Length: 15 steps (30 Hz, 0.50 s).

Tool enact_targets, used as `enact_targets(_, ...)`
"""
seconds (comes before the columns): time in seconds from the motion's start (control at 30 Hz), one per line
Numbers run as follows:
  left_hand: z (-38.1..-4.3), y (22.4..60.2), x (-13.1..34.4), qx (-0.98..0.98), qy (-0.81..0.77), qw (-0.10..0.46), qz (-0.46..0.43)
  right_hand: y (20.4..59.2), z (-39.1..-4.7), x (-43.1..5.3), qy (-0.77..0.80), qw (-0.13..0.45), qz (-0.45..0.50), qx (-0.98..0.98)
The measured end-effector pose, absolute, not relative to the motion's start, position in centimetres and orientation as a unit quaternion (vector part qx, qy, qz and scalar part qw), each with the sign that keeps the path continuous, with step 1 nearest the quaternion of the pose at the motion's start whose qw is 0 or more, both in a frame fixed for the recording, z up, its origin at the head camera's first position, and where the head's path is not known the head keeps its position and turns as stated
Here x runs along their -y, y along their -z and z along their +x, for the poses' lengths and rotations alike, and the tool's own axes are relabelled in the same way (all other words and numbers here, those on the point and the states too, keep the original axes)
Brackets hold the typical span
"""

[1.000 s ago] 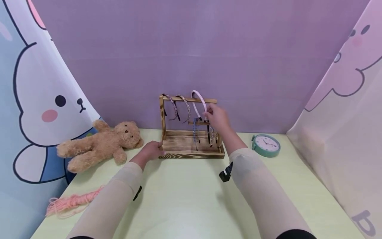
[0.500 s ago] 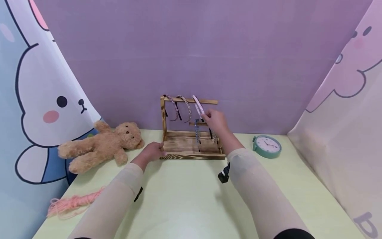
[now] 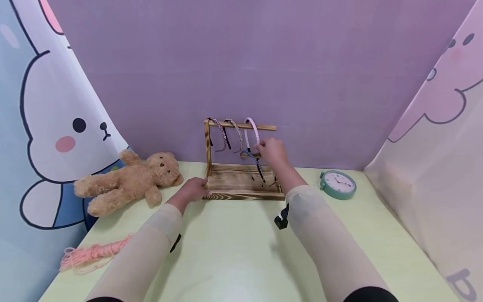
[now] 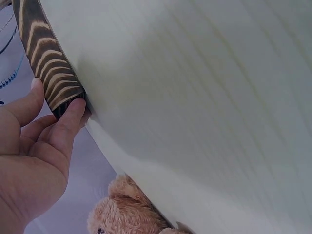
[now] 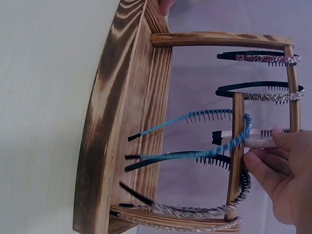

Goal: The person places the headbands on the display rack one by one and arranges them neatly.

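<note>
A wooden rack [image 3: 245, 196] with a shallow tray base and two bars stands at the back of the table. My left hand [image 3: 193, 190] holds the tray's front left corner, thumb and fingers at its striped edge [image 4: 51, 73]. With thumb and fingertips, my right hand [image 3: 273, 152] pinches a pale pink headband [image 3: 252, 121] that arches over the upper bar. Two glittery headbands [image 5: 265, 96] hang farther left on that bar. From the lower, shorter bar [image 5: 237, 109] hang a blue headband [image 5: 219, 111] and several dark or sparkly ones [image 5: 200, 210], just below my right hand.
A brown teddy bear [image 3: 132, 178] lies left of the rack. Pink yarn [image 3: 92, 253] lies at the table's left edge. A teal alarm clock [image 3: 338, 184] sits to the right. A purple backdrop [image 3: 241, 63] rises behind the rack.
The pink headband tilted and narrowed in view, then turned back to an open arch in my right hand. Headbands on the lower bar have shifted and slanted. My left hand stays at the corner.
</note>
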<state>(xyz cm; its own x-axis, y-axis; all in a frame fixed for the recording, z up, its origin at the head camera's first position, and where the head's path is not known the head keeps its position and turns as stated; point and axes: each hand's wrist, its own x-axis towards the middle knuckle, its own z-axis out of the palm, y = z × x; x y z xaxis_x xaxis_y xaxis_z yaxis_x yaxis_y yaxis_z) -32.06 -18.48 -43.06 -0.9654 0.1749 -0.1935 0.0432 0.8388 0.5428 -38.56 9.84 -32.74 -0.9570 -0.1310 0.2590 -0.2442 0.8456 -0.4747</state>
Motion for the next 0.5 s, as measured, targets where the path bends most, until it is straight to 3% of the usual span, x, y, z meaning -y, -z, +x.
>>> enact_targets(0.27, -32.3, 42.9, 18.4, -0.954, -0.270, 0.118, 0.056, 31.4, -36.8, -10.7, -0.287, 0.101, 0.097, 0.948)
enact_targets(0.5, -32.4, 42.5, 18.8, -0.955, -0.264, 0.122, 0.055, 30.6, -33.1, -13.0, -0.317, 0.091, 0.138, 0.934)
